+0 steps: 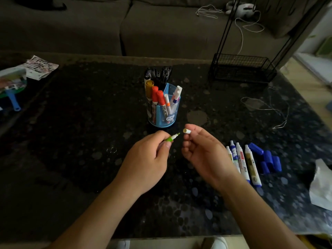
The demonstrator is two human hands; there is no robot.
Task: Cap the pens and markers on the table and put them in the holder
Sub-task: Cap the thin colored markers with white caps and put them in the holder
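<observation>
Dark table (71, 123); left hand (145, 159) fingers clamp green marker (172, 137); right hand (203, 150) fingertips pinch cap (186, 131), just apart.

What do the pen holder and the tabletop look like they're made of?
Pen holder: likely plastic, blue frame with clear glossy walls, since the markers show through them. Tabletop: looks like polished dark stone or a stone-look laminate, speckled with pale flecks and faint reflections; which one I cannot tell.

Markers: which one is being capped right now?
The green-tipped marker in the left hand, pointing at the white cap in the right hand. The four uncapped markers lie untouched on the table; the others stand in the blue holder.
</observation>
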